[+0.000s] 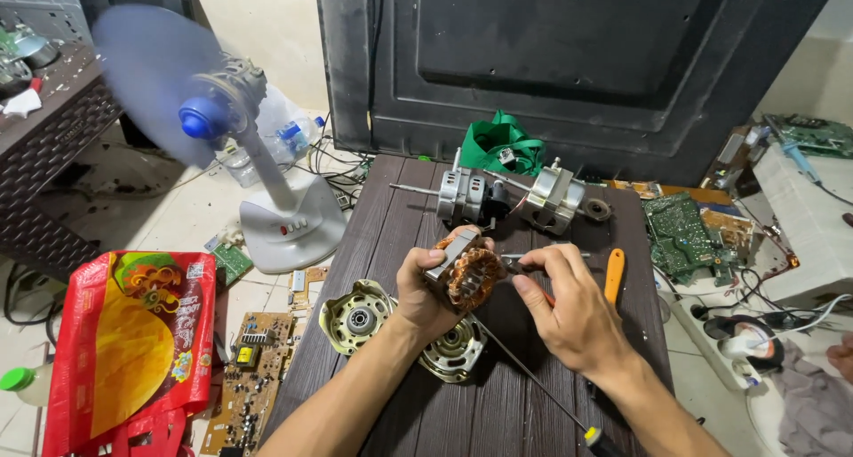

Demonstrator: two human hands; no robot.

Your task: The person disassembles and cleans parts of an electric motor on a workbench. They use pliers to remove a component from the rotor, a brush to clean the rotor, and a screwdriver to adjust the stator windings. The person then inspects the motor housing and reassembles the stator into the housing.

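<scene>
The left hand (425, 288) is clamping a motor stator (468, 275), its copper windings exposed, above the middle of the dark slatted counter (391, 208). The right hand (569, 310) is pinching a thin metal tool (515, 262) and pressing its tip against the stator's side; what kind of tool it is cannot be told.

Risks observed:
- The tool tip is working right beside the copper windings. A slip could be scraping the enamel or cutting a strand, in my judgement.
- The stator is being held in the air, not braced. A hard push could be driving the tip into the left thumb.
- Two metal end covers (355, 317) are lying directly below the hands, one at the counter's left edge; a dropped stator could be knocking it to the floor.
- A long rod (533, 377) is lying under the right wrist and could be rolling.
- An orange-handled screwdriver (614, 275) is resting just beside the right hand.
- A standing fan (213, 115) is spinning unguarded near the counter's left corner, where the wires on the floor could be catching.
</scene>
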